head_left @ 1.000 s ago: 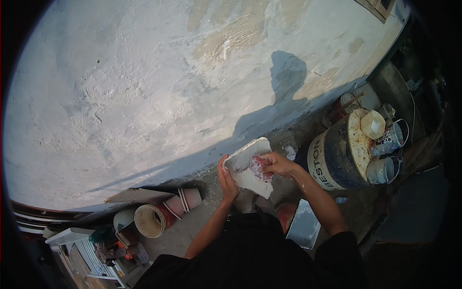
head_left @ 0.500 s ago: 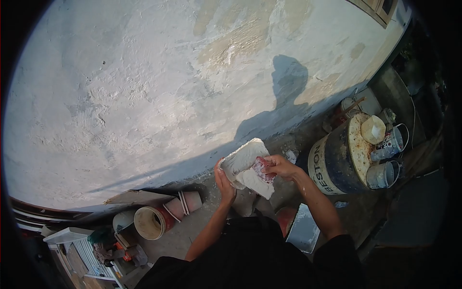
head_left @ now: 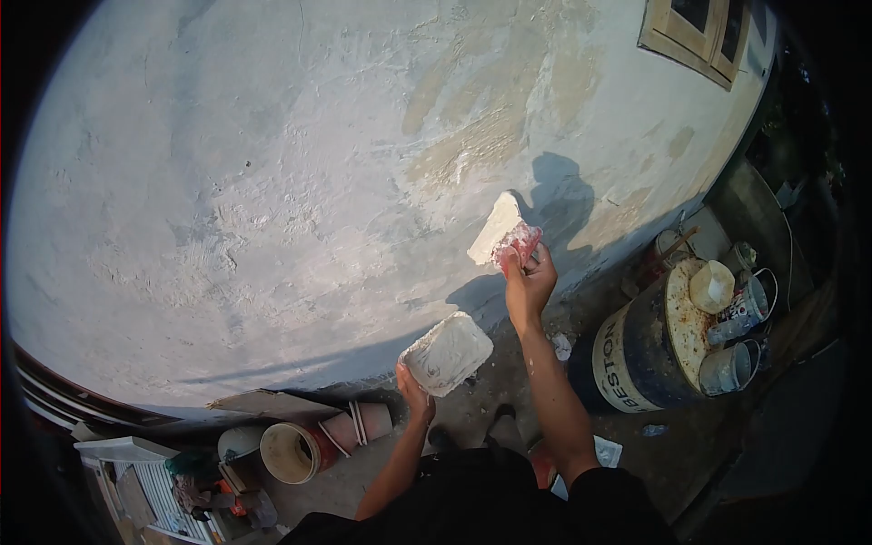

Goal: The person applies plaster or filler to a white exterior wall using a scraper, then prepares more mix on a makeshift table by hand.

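My left hand grips the side of a shallow white tray smeared with pale paste. Higher and to the right, my right hand is closed round the red handle of a putty knife. White paste coats the knife's broad blade and part of its handle. The blade is raised in front of the rough white wall; whether it touches the wall I cannot tell.
A large drum at the right carries a pale container and metal cans. Stacked pinkish buckets and an open bucket stand at the lower left. A wooden window frame is at the upper right.
My right hand has lifted the putty knife out of the tray, up towards the wall. The tray in my left hand is now lower in view. The view has shifted, showing more window.
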Demonstrator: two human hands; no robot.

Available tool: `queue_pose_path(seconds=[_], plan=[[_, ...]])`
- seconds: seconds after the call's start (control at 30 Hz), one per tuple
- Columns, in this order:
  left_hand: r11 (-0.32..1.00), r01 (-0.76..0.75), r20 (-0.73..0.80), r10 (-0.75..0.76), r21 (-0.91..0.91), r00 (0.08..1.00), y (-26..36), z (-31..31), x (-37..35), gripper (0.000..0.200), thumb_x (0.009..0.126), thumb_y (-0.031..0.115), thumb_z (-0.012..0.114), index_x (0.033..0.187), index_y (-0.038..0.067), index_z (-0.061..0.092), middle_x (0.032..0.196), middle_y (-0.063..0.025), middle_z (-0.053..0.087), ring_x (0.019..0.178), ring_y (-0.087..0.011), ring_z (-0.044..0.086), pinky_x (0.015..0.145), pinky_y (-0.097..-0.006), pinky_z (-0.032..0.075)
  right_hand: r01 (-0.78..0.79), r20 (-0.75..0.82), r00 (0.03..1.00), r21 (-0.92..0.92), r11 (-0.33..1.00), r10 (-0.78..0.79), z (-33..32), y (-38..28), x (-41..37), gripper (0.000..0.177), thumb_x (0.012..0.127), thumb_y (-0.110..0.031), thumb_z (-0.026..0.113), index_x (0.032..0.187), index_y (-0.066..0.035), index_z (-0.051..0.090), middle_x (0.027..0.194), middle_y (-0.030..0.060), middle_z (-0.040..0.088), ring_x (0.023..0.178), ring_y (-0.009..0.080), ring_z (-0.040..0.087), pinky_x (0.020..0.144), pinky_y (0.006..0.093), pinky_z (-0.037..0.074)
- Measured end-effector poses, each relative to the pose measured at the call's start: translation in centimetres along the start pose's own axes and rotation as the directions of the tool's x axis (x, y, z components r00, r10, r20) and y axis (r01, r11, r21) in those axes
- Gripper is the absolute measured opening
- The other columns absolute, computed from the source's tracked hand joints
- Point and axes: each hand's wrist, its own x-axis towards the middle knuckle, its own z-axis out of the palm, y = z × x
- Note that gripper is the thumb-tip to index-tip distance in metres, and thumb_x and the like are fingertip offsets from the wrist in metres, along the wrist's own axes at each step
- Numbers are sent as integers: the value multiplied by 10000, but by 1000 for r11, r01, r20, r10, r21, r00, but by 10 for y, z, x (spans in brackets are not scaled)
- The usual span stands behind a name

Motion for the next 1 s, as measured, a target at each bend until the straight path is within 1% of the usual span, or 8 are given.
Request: queue_pose_path(seconds=[0.07,0.13,0.23,0.3,0.6,0.83,0.9,1.0], plan=[[1000,1,-14,-1,8,1000,2,-2,2,384,1050,373,296,1164,56,479,1088,-72,542,1027,-162,562,896,-318,465,271,-88,941,-380,884,-326,34,-33,7,270,880,2,594,1140,65,567,990,198,681,803,278,695,731,319,538],[1000,6,-29,-7,-23,1000,8,0,1,389,1049,372,295,1170,52,481,1094,-78,544,1030,-168,564,903,-321,464,535,-5,794,-469,703,-608,66,-31,17,269,808,39,625,1075,57,594,985,224,661,881,393,657,743,423,538],[1000,2,-44,-3,-27,999,6,-13,4,414,1049,383,297,1205,44,476,1141,-97,546,1063,-196,565,930,-348,461,639,257,760,-461,616,-597,109,-33,7,424,724,48,708,1124,46,567,1042,236,658,1023,389,630,940,430,474],[1000,-13,-18,12,-26,1000,11,-18,4,466,1045,413,287,1264,40,463,1229,-125,538,1124,-244,563,975,-398,457,703,270,687,-481,523,-674,128,-21,4,370,707,50,704,1062,38,601,983,222,669,911,380,647,836,424,499],[999,-11,-41,9,-44,999,16,-24,8,497,1043,427,292,1307,39,457,1281,-134,536,1171,-267,557,1003,-421,454,723,536,691,-515,461,-484,117,7,-25,317,795,-3,639,1100,49,567,1037,279,649,1005,372,634,827,421,521],[996,-21,-4,21,-91,1000,27,-13,3,471,1045,410,296,1274,39,472,1231,-130,557,1135,-266,574,981,-413,468,351,110,936,-353,867,-334,58,-38,-19,114,794,-15,627,875,8,551,654,161,610,595,369,623,556,419,473],[995,-15,-5,15,-96,1000,24,-15,4,468,1046,407,294,1269,37,475,1230,-132,556,1131,-265,576,980,-412,468,231,72,972,-434,871,-222,43,-48,-5,130,784,-1,630,896,3,565,710,148,632,658,370,638,617,380,484],[995,1,-14,-3,-99,1000,24,-13,3,431,1046,388,305,1240,40,471,1188,-118,553,1095,-229,576,948,-376,469,442,142,872,-638,631,-468,43,-57,12,155,771,7,642,911,9,574,793,167,641,747,329,647,651,393,502]])
